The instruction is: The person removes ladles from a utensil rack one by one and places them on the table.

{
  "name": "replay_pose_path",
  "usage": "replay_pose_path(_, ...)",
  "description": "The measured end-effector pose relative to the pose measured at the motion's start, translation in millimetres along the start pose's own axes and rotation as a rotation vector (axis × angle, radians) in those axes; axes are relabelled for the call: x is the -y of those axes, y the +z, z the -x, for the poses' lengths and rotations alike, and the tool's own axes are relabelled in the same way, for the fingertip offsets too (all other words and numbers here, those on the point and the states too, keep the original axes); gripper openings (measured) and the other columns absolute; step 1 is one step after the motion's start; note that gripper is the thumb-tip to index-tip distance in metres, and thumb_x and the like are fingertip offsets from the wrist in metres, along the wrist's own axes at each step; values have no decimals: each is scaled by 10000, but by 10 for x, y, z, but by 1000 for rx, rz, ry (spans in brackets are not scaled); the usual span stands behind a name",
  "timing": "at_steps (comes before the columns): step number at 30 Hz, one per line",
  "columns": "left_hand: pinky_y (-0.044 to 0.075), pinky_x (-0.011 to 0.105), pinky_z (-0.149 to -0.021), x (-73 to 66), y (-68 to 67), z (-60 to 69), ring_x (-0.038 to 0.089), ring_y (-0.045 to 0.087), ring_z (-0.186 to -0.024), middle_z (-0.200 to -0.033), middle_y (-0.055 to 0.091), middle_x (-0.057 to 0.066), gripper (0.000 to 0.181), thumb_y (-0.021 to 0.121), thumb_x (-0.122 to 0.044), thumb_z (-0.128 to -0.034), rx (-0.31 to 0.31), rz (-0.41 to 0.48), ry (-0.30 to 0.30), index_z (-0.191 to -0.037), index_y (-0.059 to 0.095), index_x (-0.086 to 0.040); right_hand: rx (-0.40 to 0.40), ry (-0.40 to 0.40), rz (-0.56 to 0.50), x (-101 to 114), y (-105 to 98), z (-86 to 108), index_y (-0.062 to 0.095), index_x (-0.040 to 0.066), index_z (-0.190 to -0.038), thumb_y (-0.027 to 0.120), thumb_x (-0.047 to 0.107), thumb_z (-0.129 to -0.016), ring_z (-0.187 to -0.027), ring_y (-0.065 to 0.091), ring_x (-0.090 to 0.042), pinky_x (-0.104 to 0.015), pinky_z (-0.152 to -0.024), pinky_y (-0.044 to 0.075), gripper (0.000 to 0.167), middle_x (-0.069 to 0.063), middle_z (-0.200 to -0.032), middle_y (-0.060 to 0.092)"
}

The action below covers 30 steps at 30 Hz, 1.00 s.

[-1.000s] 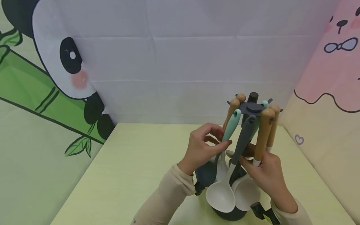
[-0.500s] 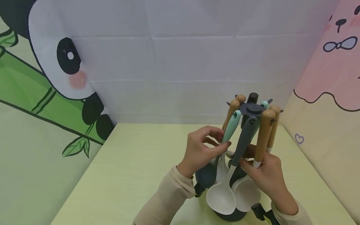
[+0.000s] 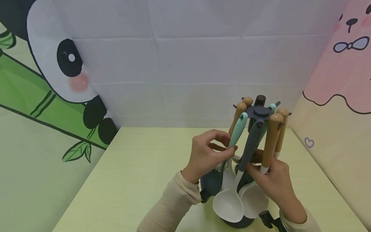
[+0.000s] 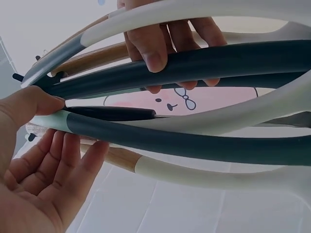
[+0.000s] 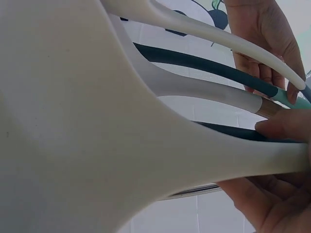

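Note:
A rotating-style rack of hanging kitchen utensils, a utensil stand (image 3: 261, 112), stands upright at the right of the table. My left hand (image 3: 207, 151) pinches a mint-handled kitchen utensil (image 3: 239, 129) between thumb and fingers; its shaft (image 4: 194, 143) and rounded head (image 3: 211, 183) are dark. Reaching between the handles from the right, my right hand (image 3: 273, 177) grips a dark shaft (image 4: 194, 68), apparently the stand's post. A white ladle (image 3: 228, 205) with a grey handle hangs in front. Another white-headed utensil (image 3: 255, 201) hangs beside it.
Several wooden handles (image 3: 271, 135) hang around the stand's top. The dark round base (image 3: 239, 223) rests on the pale yellow table (image 3: 139, 180). A grey-white cloth backdrop (image 3: 185, 64) rises behind, with printed panels at both sides.
Both hands keep their holds and nearly the same places. The view and the left hand shift only slightly.

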<state>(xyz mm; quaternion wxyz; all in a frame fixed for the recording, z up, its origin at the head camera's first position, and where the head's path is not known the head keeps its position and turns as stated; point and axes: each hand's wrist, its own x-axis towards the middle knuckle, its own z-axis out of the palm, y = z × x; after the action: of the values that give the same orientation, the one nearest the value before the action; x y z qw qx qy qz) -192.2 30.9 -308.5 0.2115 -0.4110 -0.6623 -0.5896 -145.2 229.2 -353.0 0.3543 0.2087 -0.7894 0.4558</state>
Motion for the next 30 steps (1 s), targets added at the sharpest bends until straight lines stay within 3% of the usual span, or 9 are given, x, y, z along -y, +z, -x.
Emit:
replay_pose_path(4, 606, 296, -604, -8, -4, -9, 146, 672, -755, -850, 688, 153, 199, 759, 83, -763, -6, 17, 2, -945, 686, 49, -7, -18, 29, -9, -6, 8, 743, 22, -943, 775, -121, -671, -776, 657, 84, -108, -667, 532, 309, 30, -865, 732)
replay_pose_path(9, 604, 297, -590, -16, -3, -1, 152, 665, -751, -841, 676, 157, 201, 758, 93, -754, -9, 26, 3, -935, 680, 54, -54, -96, -23, 7, -104, -7, 717, -43, -956, 821, -73, -675, -764, 672, 54, -106, -688, 533, 302, 56, -879, 729)
replay_pose_path(14, 603, 296, -586, -22, 1, 11, 160, 664, -746, -841, 673, 160, 200, 753, 97, -752, -15, 31, 3, -932, 677, 54, -283, -264, -241, 165, -289, -165, 650, -213, -885, 789, 28, -789, -750, 687, 4, -97, -698, 528, 295, -24, -840, 739)
replay_pose_path(17, 603, 295, -584, -23, -3, 10, 158, 664, -745, -843, 675, 159, 200, 751, 96, -752, -16, 29, 2, -932, 676, 51, -401, -353, -457, 305, -384, -370, 608, -265, -876, 761, -63, -776, -798, 710, -107, -147, -744, 551, 273, -146, -869, 731)
replay_pose_path(19, 602, 296, -581, -25, -8, 5, 153, 664, -742, -840, 679, 159, 198, 749, 93, -752, -15, 30, 0, -931, 675, 50, -428, -386, -536, 363, -450, -515, 601, -258, -918, 749, -88, -762, -889, 705, -175, -203, -820, 557, 274, -204, -933, 711)
replay_pose_path(21, 602, 300, -577, -29, -14, -1, 146, 663, -738, -831, 682, 159, 192, 747, 88, -753, -15, 33, -4, -926, 675, 48, -398, -388, -601, 370, -505, -651, 588, -243, -993, 761, -81, -755, -1015, 669, -242, -256, -908, 538, 336, -241, -1040, 674)
replay_pose_path(25, 603, 307, -574, -37, -23, -12, 142, 664, -733, -818, 686, 164, 186, 740, 85, -754, -9, 51, -19, -923, 673, 48, -196, -310, -533, 290, -585, -835, 545, -163, -1232, 730, -8, -824, -1265, 525, -266, -290, -1058, 434, 474, -186, -1292, 581)
replay_pose_path(28, 604, 309, -578, -41, -26, -11, 147, 674, -743, -834, 693, 169, 200, 739, 89, -757, -2, 60, -24, -943, 678, 51, -40, -252, -452, 216, -591, -922, 489, -97, -1370, 646, 32, -892, -1359, 443, -249, -283, -1094, 388, 519, -150, -1415, 520)
replay_pose_path(30, 604, 309, -584, -46, -25, -8, 147, 681, -751, -853, 700, 173, 216, 742, 88, -759, 2, 57, -20, -964, 683, 56, 42, -230, -474, 181, -576, -962, 472, -57, -1415, 594, 20, -922, -1383, 416, -234, -247, -1069, 399, 513, -129, -1450, 503)
